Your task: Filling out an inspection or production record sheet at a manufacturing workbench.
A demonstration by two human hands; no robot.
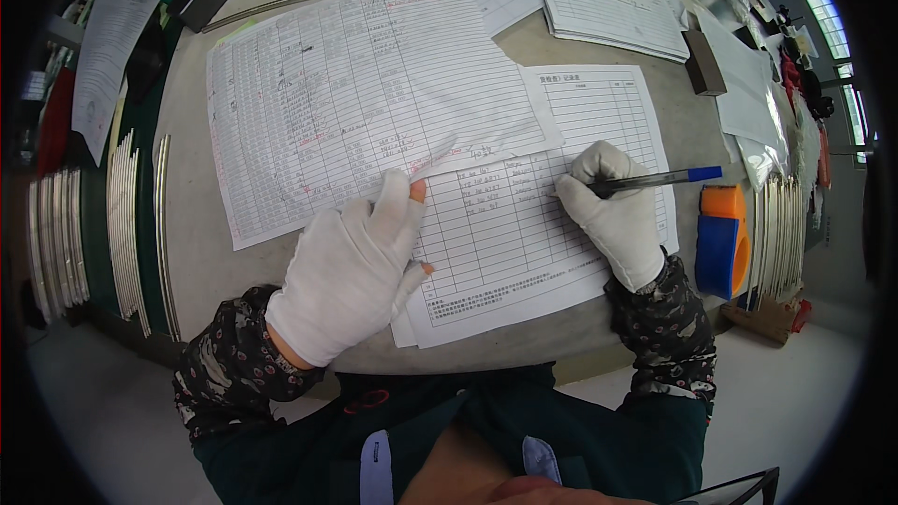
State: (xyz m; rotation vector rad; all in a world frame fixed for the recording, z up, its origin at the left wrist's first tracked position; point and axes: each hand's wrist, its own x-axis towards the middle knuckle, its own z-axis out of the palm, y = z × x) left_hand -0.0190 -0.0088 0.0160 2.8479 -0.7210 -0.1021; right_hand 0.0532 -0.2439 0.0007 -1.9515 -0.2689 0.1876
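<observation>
White gloves cover both my hands. My right hand (608,210) is closed round a pen (669,178) with a blue end cap, over a printed form (524,266) with a table of handwritten rows. The pen's tip is hidden by my fingers. My left hand (351,271) lies with fingers spread, bare fingertips showing through the glove. Its index finger touches the lower edge of a large ruled sheet (337,103) full of handwritten figures, while the thumb rests on the form. That sheet overlaps the form's upper left part, and its edge is creased there.
An orange and blue tool (720,243) sits at the table's right edge, beside thin metal strips (776,234). More strips (123,224) stand at the left. A stack of papers (613,0) and a dark block (703,64) lie farther back. A metal rod (299,2) rests behind the ruled sheet.
</observation>
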